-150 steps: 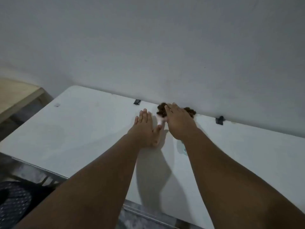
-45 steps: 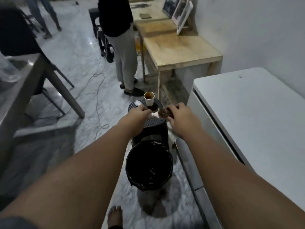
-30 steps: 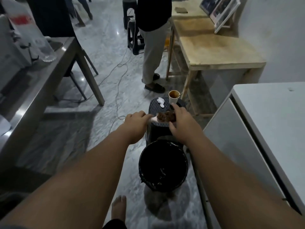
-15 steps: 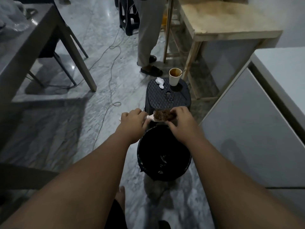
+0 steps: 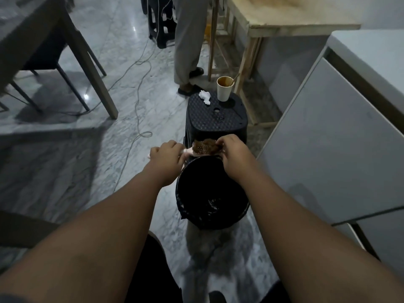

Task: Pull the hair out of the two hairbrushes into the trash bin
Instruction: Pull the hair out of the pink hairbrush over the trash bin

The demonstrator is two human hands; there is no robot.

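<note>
- Two bare forearms reach forward from the bottom edge of the view, and both hands meet above the far rim of the trash bin (image 5: 197, 217), a round black pail lined with a dark bag that stands on the marble floor (image 5: 65, 162).
- Left hand (image 5: 167, 157): the fingers are curled shut round the pale handle of the hairbrush (image 5: 202, 147), holding it level with the bristles up, probably so that whatever comes loose drops straight into the bin.
- Right hand (image 5: 232, 156): the fingertips are pinched together on the right end of the brown hair (image 5: 207, 145) matted over the brush head (how much of the mat they have hold of cannot be told from here).
- As I judge it, this is the first brush and the pull is only starting, since the clump sits thick on the bristles; the second hairbrush is not in view.
- Just beyond the bin stands a black plastic stool (image 5: 216, 119), with a crumpled white tissue (image 5: 205, 97) at its far left corner and a paper cup (image 5: 224, 88) with a stirrer at its far right corner.
- Farther off, a standing person's trouser legs (image 5: 188, 40) show beside a wooden table (image 5: 284, 16); a white cabinet (image 5: 341, 132) fills the right side.
</note>
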